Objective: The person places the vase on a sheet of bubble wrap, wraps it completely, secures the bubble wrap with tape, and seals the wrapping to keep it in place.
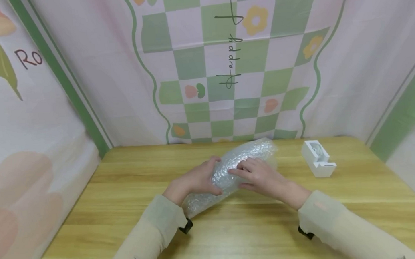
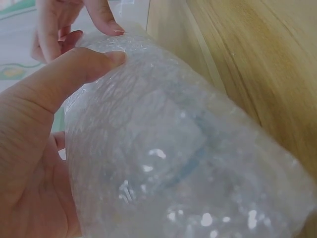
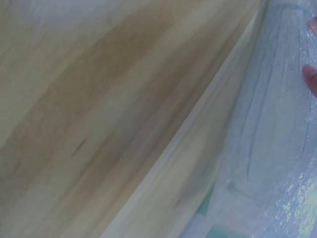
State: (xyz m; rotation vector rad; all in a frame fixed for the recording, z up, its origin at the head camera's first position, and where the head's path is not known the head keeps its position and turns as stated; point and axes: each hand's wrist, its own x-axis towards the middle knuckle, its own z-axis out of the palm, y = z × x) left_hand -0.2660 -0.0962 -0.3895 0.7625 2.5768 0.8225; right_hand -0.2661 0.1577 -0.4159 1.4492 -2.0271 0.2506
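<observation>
A bundle of clear bubble wrap (image 1: 239, 152) lies slantwise on the wooden table, its far end toward the back right. Something pale with a bluish edge shows dimly through the bubble wrap (image 2: 148, 134) in the left wrist view; its kind cannot be made out. My left hand (image 1: 198, 180) grips the bundle near its middle, thumb on the near side in the head view. My right hand (image 1: 260, 175) holds the bundle farther right with bent fingers and thumb, the index finger reaching toward the left hand. In the right wrist view, only fingertips (image 3: 310, 78) show at the edge.
At the back right stands a white tape dispenser (image 1: 318, 158) with a clear roll in it. The wooden table (image 1: 126, 215) reaches back to a patterned cloth (image 1: 217, 56), and more cloth hangs at both sides.
</observation>
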